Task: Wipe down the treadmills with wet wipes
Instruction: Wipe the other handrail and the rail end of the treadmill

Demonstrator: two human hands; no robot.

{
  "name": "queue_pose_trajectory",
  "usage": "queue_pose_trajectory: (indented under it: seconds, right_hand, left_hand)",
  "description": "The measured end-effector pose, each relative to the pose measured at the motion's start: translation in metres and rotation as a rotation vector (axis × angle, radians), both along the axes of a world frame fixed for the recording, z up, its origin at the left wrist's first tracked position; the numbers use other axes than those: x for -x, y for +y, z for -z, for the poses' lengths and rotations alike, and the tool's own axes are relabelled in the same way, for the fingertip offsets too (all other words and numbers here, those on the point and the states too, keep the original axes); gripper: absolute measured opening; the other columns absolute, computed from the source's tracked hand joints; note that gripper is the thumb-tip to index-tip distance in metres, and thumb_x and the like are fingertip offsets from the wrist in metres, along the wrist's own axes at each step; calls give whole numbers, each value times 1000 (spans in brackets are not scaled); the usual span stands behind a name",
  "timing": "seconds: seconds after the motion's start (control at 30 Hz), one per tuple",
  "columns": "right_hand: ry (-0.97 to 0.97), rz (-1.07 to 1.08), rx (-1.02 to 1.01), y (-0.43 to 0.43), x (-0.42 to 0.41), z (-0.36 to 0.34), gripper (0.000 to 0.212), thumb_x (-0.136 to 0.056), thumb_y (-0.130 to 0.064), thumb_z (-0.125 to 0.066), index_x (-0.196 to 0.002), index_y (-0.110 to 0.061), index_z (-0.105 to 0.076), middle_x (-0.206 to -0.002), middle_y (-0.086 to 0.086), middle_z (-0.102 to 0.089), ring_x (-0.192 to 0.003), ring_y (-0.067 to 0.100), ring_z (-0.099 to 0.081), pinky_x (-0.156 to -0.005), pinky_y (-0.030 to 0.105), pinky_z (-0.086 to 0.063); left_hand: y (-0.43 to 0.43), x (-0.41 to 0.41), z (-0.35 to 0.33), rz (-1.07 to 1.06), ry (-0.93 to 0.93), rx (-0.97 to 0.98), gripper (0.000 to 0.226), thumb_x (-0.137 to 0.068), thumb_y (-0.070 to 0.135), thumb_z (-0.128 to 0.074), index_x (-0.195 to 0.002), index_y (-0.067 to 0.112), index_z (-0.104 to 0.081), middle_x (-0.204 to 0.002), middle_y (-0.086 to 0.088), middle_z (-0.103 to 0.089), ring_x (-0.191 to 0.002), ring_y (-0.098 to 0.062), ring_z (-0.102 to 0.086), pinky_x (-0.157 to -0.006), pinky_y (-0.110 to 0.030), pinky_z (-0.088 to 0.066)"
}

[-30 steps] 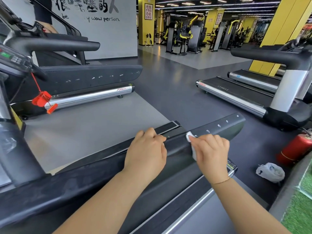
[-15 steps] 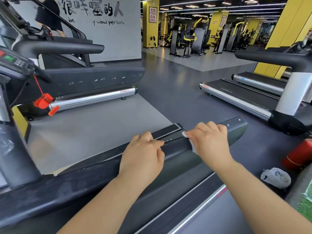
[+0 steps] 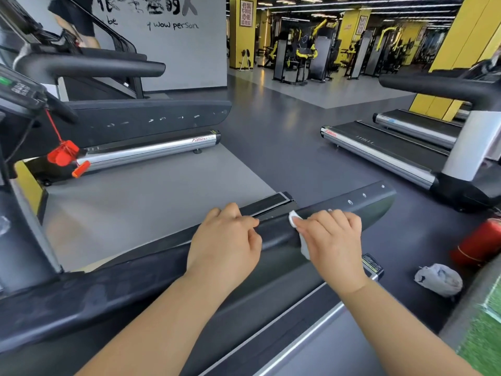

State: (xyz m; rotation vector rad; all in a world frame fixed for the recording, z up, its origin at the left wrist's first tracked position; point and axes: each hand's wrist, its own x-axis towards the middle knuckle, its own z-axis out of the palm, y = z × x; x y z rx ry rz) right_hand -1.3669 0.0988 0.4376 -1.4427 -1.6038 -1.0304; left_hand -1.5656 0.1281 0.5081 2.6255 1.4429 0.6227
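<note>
The left hand (image 3: 225,240) curls its fingers over the long black rail (image 3: 375,206), which slants up to a round end past the right fingers. The right hand (image 3: 333,240) holds a white wet wipe (image 3: 294,219) on the rail with bent fingers, bare floor (image 3: 298,158) beyond.

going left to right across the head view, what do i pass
red safety key, left hand on the side rail, wet wipe, right hand, crumpled grey bag, red fire extinguisher
</note>
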Motion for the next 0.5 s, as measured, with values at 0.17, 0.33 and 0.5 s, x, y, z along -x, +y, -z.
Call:
queue_pose_trajectory:
  seconds: [0.17,0.33,0.5]
  right_hand:
    - [150,144,-42,-7,-29,6,23,-101,-31,-42,-95,-29,-65,-72,-3,-59,-62,26,-51,-71,33,-26]
    - [136,13,-21,-4,18,-4,17,-98,-30,-46,-98,-31,-62,-70,-3,-59,-66,20,-44,-69,33,-27]
    - [53,-61,-20,0,13,2,14,-93,-22,-54,-102,-31,-56,-69,-5,-58,-67,18,-44,-72,32,-32]
  left_hand:
    - [0,2,1,11,15,29,40,-98,30,-33,-132,38,-52,-112,8,-47,-103,-13,-41,-79,-17,-33]
    - [3,-6,1,-22,26,27,38,-96,32,-31,-124,30,-58,-112,5,-50,-106,-17,-45,-83,-26,-40]
    - [-1,-23,5,81,-4,1,44,-86,31,-33,-116,17,-63,-109,-2,-57,-103,-25,-52,-84,-36,-44]
